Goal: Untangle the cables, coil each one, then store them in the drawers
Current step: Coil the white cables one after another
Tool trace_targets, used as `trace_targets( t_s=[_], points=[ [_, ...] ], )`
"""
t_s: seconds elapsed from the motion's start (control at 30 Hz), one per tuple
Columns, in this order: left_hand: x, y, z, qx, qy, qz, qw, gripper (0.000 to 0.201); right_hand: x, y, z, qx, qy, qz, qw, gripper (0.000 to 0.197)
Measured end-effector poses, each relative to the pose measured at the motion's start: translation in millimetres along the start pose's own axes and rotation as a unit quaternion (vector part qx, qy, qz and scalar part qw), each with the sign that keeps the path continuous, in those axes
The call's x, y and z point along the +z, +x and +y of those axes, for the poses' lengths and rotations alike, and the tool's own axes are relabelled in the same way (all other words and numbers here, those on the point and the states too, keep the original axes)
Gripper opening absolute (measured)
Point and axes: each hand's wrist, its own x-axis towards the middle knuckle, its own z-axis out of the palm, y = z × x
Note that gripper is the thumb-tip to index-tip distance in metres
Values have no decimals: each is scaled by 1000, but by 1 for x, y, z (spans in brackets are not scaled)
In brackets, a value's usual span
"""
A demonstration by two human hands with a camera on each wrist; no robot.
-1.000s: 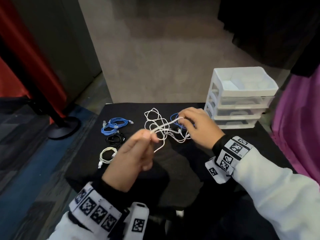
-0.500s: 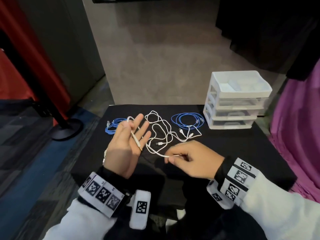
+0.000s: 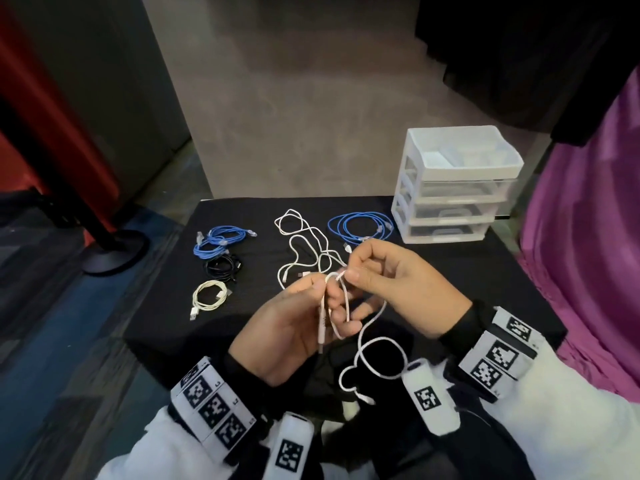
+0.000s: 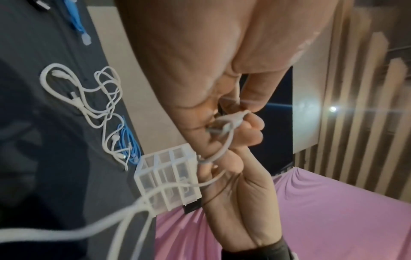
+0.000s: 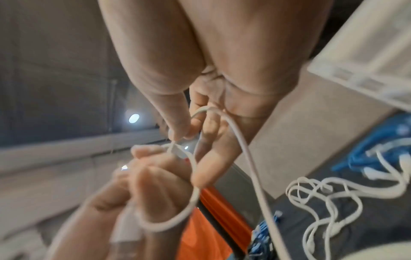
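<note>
From the head view, the left hand [image 3: 287,327] grips the white cable [image 3: 341,308] with its plug end running lengthwise down the palm toward the person, while the right hand [image 3: 398,289] pinches the loop's top and the slack dangles in curls above the black table [image 3: 485,278]. Behind them lie tangled white cables [image 3: 301,244], blue coils [image 3: 360,226] and the drawer unit [image 3: 453,188]. The left wrist view shows the metal plug tip [image 4: 212,130] by curled fingers; the right wrist view shows thumb and finger nipping the cable [image 5: 235,133].

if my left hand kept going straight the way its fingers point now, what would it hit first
Most likely your right hand: the left hand points forward and right, holding the thin white cable, and the two hands nearly touch there. Beyond lies the loose blue cable coil, though depth is uncertain.
</note>
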Motion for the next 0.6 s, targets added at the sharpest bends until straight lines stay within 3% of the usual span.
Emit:
trace_targets(
  t_s=[0.17, 0.33, 0.43, 0.6],
  points=[
    [-4, -1, -15, 18, -10, 64, 998, 40, 11, -3, 8, 50, 38, 21, 998, 17],
    [-1, 1, -26, 7, 12, 125, 992, 36, 25, -7, 16, 115, 80, 26, 990, 14],
    [3, 2, -34, 44, 10, 181, 982, 35, 32, -9, 20, 132, 101, 55, 985, 12],
    [13, 3, -45, 140, 123, 258, 948, 25, 40, -11, 22, 145, 130, 78, 978, 12]
  ],
)
